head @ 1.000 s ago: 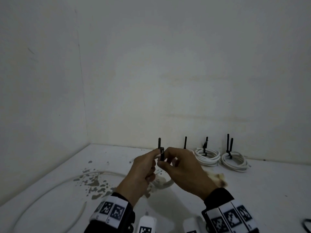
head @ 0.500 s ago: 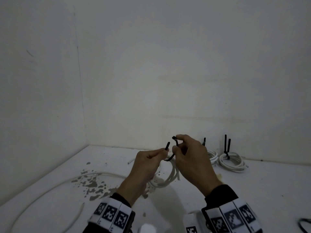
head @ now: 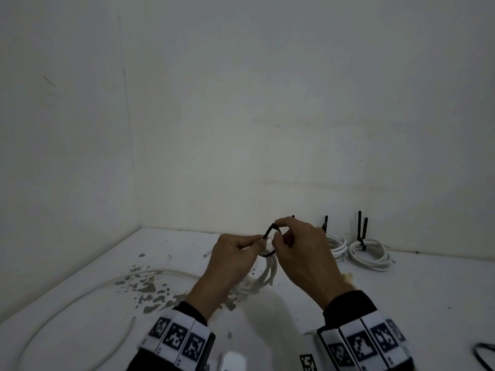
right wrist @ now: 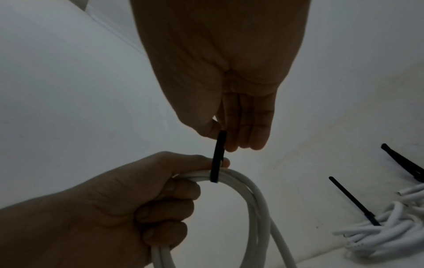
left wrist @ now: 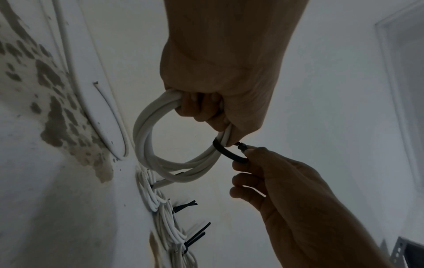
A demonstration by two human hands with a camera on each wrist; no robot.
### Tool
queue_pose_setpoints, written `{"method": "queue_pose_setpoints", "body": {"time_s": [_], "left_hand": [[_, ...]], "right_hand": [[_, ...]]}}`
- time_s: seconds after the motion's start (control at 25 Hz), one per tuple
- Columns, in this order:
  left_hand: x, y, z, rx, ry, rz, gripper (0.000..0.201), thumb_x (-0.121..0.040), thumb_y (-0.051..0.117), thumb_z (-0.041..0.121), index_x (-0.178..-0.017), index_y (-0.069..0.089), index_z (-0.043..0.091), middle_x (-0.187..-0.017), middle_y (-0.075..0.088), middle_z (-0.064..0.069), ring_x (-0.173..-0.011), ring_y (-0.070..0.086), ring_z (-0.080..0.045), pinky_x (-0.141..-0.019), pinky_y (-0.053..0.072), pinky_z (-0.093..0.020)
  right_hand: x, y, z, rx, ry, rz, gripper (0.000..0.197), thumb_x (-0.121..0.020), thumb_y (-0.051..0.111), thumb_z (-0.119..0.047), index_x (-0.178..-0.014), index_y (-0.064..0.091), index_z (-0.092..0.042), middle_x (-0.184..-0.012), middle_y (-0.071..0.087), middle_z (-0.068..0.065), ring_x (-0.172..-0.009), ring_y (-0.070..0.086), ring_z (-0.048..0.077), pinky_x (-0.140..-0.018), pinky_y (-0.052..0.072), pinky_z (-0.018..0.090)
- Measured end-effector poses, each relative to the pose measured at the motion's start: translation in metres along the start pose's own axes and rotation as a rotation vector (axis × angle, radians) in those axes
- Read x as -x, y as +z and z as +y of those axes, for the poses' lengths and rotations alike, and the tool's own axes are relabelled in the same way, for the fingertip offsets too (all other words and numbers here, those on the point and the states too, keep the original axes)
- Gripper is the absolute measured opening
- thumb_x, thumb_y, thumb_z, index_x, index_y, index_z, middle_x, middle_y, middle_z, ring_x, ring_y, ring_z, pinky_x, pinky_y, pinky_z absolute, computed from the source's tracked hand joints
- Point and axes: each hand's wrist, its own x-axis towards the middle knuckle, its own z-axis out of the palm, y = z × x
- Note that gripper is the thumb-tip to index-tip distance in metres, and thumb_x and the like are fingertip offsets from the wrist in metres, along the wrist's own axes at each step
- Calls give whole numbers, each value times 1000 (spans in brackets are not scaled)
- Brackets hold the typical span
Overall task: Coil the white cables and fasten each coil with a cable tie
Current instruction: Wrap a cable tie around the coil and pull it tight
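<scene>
Head view, far left: a loose white round cable (head: pixel 67 298) lies in a wide arc on the white table (head: pixel 401 295), lower left of frame, w/ a patch of grey chipped paint spots (head: pixel 150 287) just right of it.

Centre: left hand (head: pixel 235 253) is raised above the table, fingers curled round a small coil of white cable (left wrist: pixel 146 145); the coil hangs below the fist. A black plastic cable tie (left wrist: pixel 229 154) is looped round the coil strands right next to the left thumb and forefinger. In the right wrist view the tie (right wrist: pixel 218 157) runs up from the coil (right wrist: pixel 252 195) to the right hand.

Right of centre: right hand (head: pixel 302 250) pinches the tie btw thumb and forefinger, other fingers loosely bent, touching nothing else. The two hands sit close together, thumbs almost meeting. Can't tell if the tie's end is threaded thru its head.

Further right, at the back of the table near the wall: finished white cable coils (head: pixel 369 253), each w/ a black tie tail sticking up. Another coil (head: pixel 334 245) is partly hidden behind the right hand.

Lower right edge: a thin black loop (head: pixel 482 354), too cut off to identify.
</scene>
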Motion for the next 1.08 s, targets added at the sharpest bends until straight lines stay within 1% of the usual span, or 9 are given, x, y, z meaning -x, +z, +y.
{"method": "queue_pose_setpoints", "body": {"time_s": [0.32, 0.48, 0.52, 0.68, 0.76, 0.84, 0.92, 1.0, 1.08], "left_hand": [[1, 0, 1, -35, 17, 20, 13, -89, 69, 27, -92, 81, 24, -83, 77, 12, -90, 71, -27, -85, 56, -40], [-1, 0, 1, -12, 0, 3, 11, -87, 71, 26, -88, 81, 23, -85, 77, 12, -91, 72, -12, -84, 55, -27], [-2, -1, 1, -14, 0, -4, 11, -86, 71, 27, -88, 81, 24, -86, 77, 12, -91, 71, -10, -86, 55, -28], [-3, -4, 0, -51, 2, 2, 13, -87, 69, 29, -90, 81, 26, -84, 76, 14, -88, 72, -9, -83, 55, -30], [-4, -6, 1, -91, 15, -8, 13, -87, 69, 32, -90, 81, 28, -80, 76, 13, -85, 73, -19, -82, 58, -35], [-3, -7, 3, -117, 23, -18, 14, -88, 68, 31, -89, 81, 29, -78, 76, 13, -71, 71, -18, -70, 57, -32], [-1, -6, 5, -122, 19, -16, 14, -88, 67, 28, -90, 81, 27, -76, 76, 11, -42, 54, -5, -53, 44, -19], [-1, -6, 6, -134, 29, -12, 15, -89, 67, 26, -92, 81, 24, -77, 76, 10, -34, 41, 0, -47, 38, -14], [0, -7, 7, -150, 35, 0, 15, -89, 67, 25, -91, 81, 22, -80, 76, 9, -35, 45, 3, -47, 37, -10]], "right_hand": [[2, 2, 3, 28, -2, -43, 20, -95, 55, -17, -106, 71, -18, -39, 49, -14, -51, 55, -1, -50, 35, 15], [4, 4, 0, -38, 29, 102, 16, -93, 58, -15, -103, 70, -18, -46, 52, -11, -54, 58, -1, -53, 46, 14], [4, 6, -2, -49, 29, 118, 16, -92, 58, -15, -103, 70, -19, -48, 53, -12, -54, 59, 0, -54, 46, 15], [6, 10, -4, -17, 10, 137, 18, -92, 58, -17, -104, 70, -20, -56, 61, -12, -62, 62, 2, -56, 47, 17], [6, 10, -4, 38, -3, 104, 19, -93, 58, -19, -106, 71, -20, -63, 69, -7, -57, 62, 6, -56, 49, 16], [5, 9, -4, 53, -17, 117, 19, -92, 58, -18, -105, 72, -20, -60, 66, -8, -53, 59, 5, -55, 47, 15], [6, 9, -4, 16, -6, 176, 18, -91, 59, -16, -103, 72, -20, -48, 53, -14, -50, 56, 3, -51, 43, 16], [6, 9, -4, 18, 0, 187, 18, -90, 60, -16, -103, 73, -20, -45, 48, -15, -49, 56, 2, -50, 42, 15], [5, 9, -4, 43, -13, 164, 18, -90, 60, -17, -102, 73, -20, -45, 49, -16, -47, 55, 2, -51, 40, 12]]}}
